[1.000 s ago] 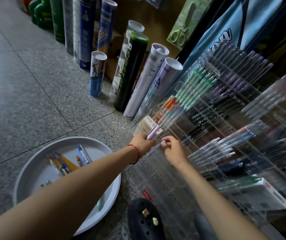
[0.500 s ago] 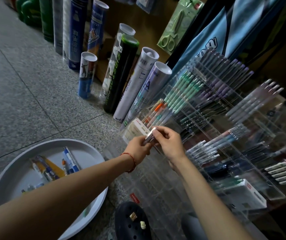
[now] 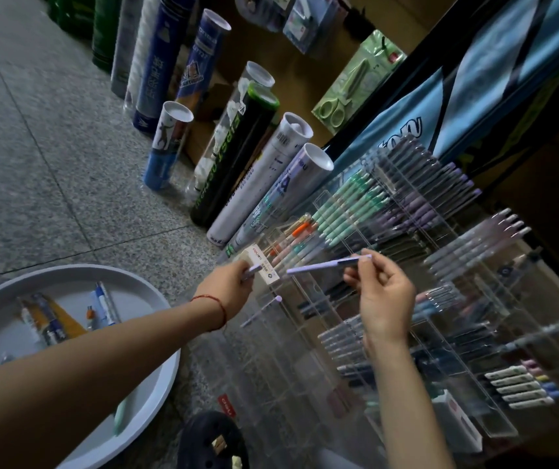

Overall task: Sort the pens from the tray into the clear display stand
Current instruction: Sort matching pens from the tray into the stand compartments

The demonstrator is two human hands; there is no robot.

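Your right hand (image 3: 384, 296), just right of centre frame, has its thumb and fingertips pinched on the upper end of a lilac pen (image 3: 325, 266). The pen lies almost level, its free end pointing left toward your other hand, in front of the clear display stand (image 3: 271, 367) and not in any slot. Your left hand (image 3: 230, 286), with the red string bracelet (image 3: 219, 308) at the wrist, sits just left of centre, fingers curled round a short lilac piece (image 3: 253, 269). Only its end pokes out, right beside a small white box (image 3: 261, 265); I can't tell whether it's a cap or a whole pen. The two hands are apart. Down in the lower left, the round white tray (image 3: 78, 269) holds a handful of pens (image 3: 102, 304). Tall tubes (image 3: 237, 154) lean along the upper middle.
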